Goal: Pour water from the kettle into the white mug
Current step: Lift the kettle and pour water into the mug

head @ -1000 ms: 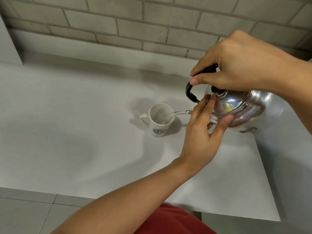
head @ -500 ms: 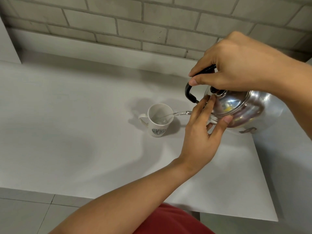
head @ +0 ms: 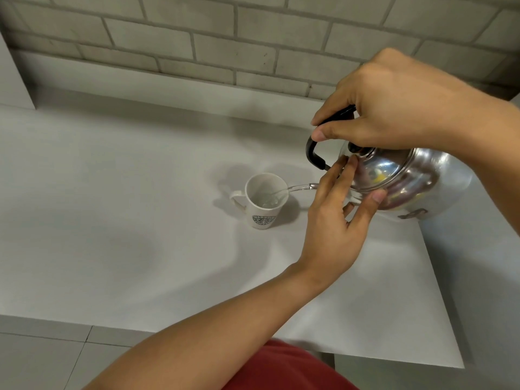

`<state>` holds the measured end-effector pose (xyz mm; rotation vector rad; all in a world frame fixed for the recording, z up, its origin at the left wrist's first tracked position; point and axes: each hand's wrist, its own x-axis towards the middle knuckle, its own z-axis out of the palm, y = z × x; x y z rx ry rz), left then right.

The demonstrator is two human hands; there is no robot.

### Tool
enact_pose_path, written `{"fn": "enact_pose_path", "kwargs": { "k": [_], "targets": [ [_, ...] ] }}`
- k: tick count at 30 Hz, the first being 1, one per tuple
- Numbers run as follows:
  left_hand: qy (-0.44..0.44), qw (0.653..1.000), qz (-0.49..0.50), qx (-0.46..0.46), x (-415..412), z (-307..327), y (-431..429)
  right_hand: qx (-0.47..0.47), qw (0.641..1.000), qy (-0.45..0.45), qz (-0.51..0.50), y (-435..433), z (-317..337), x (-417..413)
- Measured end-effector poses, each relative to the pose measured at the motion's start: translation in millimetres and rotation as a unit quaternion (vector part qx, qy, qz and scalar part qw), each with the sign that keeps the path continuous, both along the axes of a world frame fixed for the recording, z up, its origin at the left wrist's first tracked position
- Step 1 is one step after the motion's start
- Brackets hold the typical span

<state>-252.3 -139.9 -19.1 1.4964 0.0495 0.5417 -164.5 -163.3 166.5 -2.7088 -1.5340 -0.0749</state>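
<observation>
Kettle (head: 405,184), shiny steel, hangs tilted above the white table (head: 112,192) at about 3 o'clock from the mug (head: 264,202), its top tipped toward the mug. The right hand (head: 399,105) is clenched around the black handle (head: 315,153) from above, thumb pressed along the grip. The left hand (head: 334,218) comes in from 6 o'clock with its fingers (head: 349,167) spread and resting against the lid, thumb touching the lower rim; it steadies rather than clasps. A clear stream of water (head: 298,188) arcs from behind the left hand toward 9 o'clock and lands inside the mug. The mug stands upright on the table, handle pointing to 9 o'clock, just beside the left hand and apart from it. A brick wall (head: 225,38) runs along 12 o'clock.
</observation>
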Motion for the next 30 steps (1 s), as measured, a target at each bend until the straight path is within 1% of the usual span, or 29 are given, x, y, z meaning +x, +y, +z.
{"fn": "enact_pose_path", "kwargs": {
  "k": [6, 10, 14, 22, 26, 28, 30],
  "targets": [
    [-0.018, 1.0, 0.015, 0.001, 1.1, -0.3, -0.7, 0.0, 1.0, 0.0, 0.002, 3.2, 1.6, -1.6],
    [-0.015, 1.0, 0.009, -0.015, 1.1, 1.4, -0.3, -0.005, 1.0, -0.007, 0.008, 5.6, 3.1, 0.3],
    [-0.023, 0.999, 0.026, -0.002, 2.0, 2.5, 0.2, -0.008, 1.0, -0.006, 0.012, 5.8, 3.6, 4.9],
    [-0.016, 0.999, 0.028, 0.008, 1.0, -0.2, 2.9, -0.001, 1.0, -0.014, 0.022, 3.3, -0.6, 10.9],
    [0.019, 1.0, -0.01, 0.011, -2.3, -5.9, 9.6, 0.035, 0.999, -0.008, 0.018, -7.1, -8.0, 13.8],
    [0.034, 0.999, -0.022, 0.036, -4.5, -9.8, 15.7, 0.073, 0.997, -0.008, 0.021, -15.9, -14.8, 15.9],
    [0.046, 0.995, -0.025, 0.081, -6.5, -13.4, 22.9, 0.101, 0.995, -0.006, 0.01, -24.9, -24.3, 15.0]
  ]
}}
